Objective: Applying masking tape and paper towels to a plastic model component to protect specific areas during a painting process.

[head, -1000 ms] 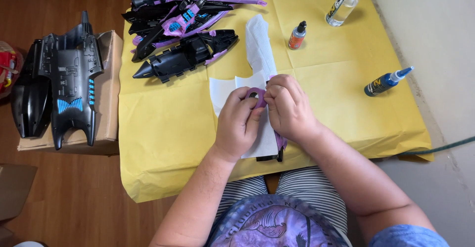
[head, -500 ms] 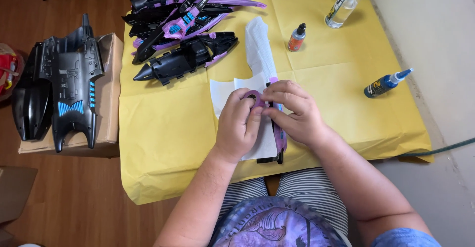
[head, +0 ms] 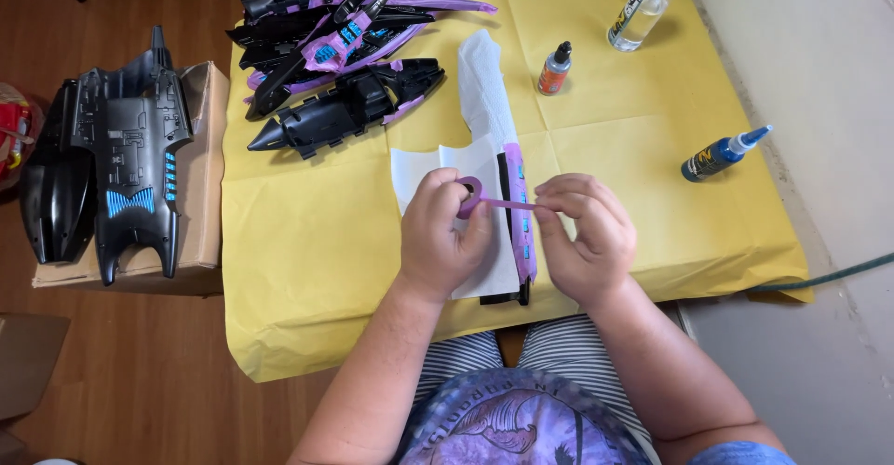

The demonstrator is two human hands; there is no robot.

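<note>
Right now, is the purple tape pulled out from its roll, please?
Pulled out: a strip runs from the tape roll in the left hand to the right hand.

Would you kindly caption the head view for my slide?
Left hand holds a purple tape roll while right hand pulls a strip over a black model part.

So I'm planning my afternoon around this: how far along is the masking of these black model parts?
Done: several black parts in the pile already carry purple tape.
In hand: the left hand holds the purple tape roll while the right hand pulls a strip over the partly taped long piece.
Left: the black hull on the cardboard box shows no tape.
</note>
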